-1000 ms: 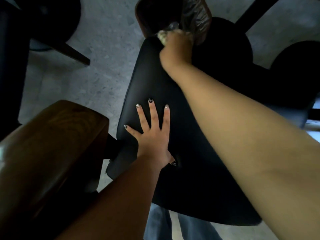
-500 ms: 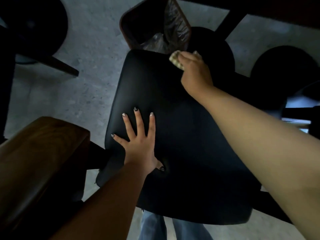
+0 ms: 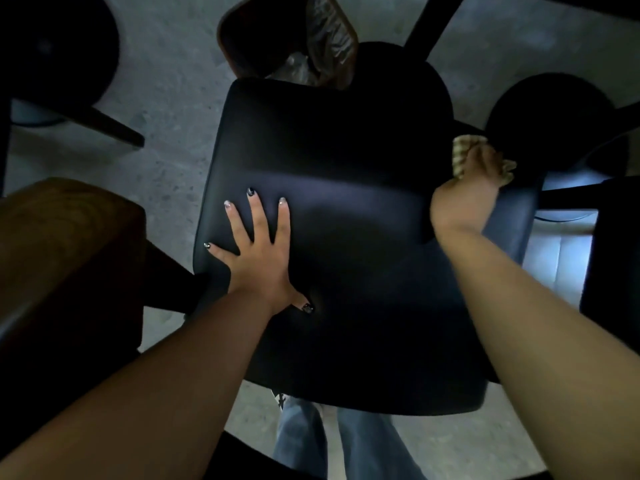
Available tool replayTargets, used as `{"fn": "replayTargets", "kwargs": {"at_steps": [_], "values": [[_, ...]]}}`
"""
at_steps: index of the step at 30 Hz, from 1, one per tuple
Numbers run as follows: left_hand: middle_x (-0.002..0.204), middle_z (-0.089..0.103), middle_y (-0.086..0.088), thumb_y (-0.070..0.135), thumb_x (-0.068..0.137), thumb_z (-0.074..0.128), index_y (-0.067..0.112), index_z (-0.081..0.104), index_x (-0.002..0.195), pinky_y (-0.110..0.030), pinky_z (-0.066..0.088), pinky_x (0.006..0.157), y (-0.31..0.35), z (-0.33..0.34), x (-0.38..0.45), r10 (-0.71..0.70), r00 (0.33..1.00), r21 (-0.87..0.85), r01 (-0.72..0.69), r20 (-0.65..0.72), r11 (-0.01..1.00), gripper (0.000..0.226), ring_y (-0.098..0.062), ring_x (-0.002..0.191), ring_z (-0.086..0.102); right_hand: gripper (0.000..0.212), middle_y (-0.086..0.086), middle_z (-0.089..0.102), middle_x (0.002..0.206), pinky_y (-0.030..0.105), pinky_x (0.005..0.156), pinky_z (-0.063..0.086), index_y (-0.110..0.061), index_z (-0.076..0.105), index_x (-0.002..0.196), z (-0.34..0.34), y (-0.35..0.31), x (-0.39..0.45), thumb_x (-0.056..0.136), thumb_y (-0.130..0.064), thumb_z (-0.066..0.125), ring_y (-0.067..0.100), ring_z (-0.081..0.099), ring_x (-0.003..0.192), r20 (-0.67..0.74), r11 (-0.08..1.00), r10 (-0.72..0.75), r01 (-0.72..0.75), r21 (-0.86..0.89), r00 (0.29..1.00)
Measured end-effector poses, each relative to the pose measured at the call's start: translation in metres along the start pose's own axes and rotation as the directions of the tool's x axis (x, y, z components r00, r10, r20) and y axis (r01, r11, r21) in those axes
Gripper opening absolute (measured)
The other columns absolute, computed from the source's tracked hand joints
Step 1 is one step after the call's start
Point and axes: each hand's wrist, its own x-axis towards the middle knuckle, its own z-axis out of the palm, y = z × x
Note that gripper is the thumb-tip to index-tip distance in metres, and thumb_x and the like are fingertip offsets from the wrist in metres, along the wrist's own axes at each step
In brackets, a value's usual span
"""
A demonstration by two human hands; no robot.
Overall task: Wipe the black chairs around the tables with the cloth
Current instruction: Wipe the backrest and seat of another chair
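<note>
A black padded chair seat [image 3: 346,161] fills the middle of the view below me. My left hand [image 3: 258,251] lies flat on its left part, fingers spread and straight. At the seat's right edge my right hand [image 3: 464,192] grips a pale checked cloth [image 3: 462,150] and holds it against the seat. Part of the cloth sticks out past the fingers on both sides.
A brown bin with a plastic liner [image 3: 301,46] stands just beyond the seat. A wooden chair back [image 3: 65,258] is at the left. Round black table bases [image 3: 554,123] and dark legs stand on the grey floor to the right and far left.
My right hand has swept the cloth from the seat's far edge near the bin to its right edge. My left hand stays flat on the seat.
</note>
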Motion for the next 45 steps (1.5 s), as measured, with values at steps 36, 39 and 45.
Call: {"fn": "replayTargets", "kwargs": {"at_steps": [36, 39, 45], "values": [[0.164, -0.004, -0.004, 0.037, 0.098, 0.045, 0.022, -0.008, 0.155, -0.044, 0.009, 0.12, -0.029, -0.198, -0.116, 0.376, 0.926, 0.296, -0.367, 0.031, 0.882, 0.079, -0.019, 0.15, -0.004, 0.042, 0.001, 0.056, 0.116, 0.032, 0.064, 0.058, -0.022, 0.052, 0.13, -0.115, -0.047, -0.144, 0.09, -0.008, 0.047, 0.014, 0.068, 0.074, 0.544, 0.756, -0.174, -0.243, 0.608, 0.821], [0.163, 0.004, 0.003, 0.034, 0.097, 0.05, 0.025, -0.002, 0.156, -0.026, 0.009, 0.117, 0.011, -0.193, -0.103, 0.463, 0.886, -0.071, -0.463, -0.023, 0.883, 0.078, -0.011, 0.149, 0.006, 0.024, -0.007, 0.061, 0.068, 0.018, 0.037, 0.04, -0.021, 0.053, 0.103, -0.134, -0.042, -0.136, 0.08, -0.024, 0.06, 0.001, 0.053, 0.042, 0.618, 0.516, -0.1, -0.49, 0.702, 0.78], [0.158, 0.024, 0.005, 0.03, 0.091, 0.065, 0.025, 0.042, 0.144, -0.02, 0.012, 0.117, 0.055, -0.202, -0.067, 0.701, 0.711, -0.22, -0.693, -0.055, 0.686, 0.058, -0.007, 0.148, 0.008, 0.027, 0.011, 0.068, 0.087, 0.03, 0.064, 0.051, -0.008, 0.066, 0.091, -0.165, -0.043, -0.116, 0.083, -0.006, 0.04, 0.021, 0.066, 0.074, 0.786, 0.163, -0.196, -0.771, 0.616, 0.587]]}}
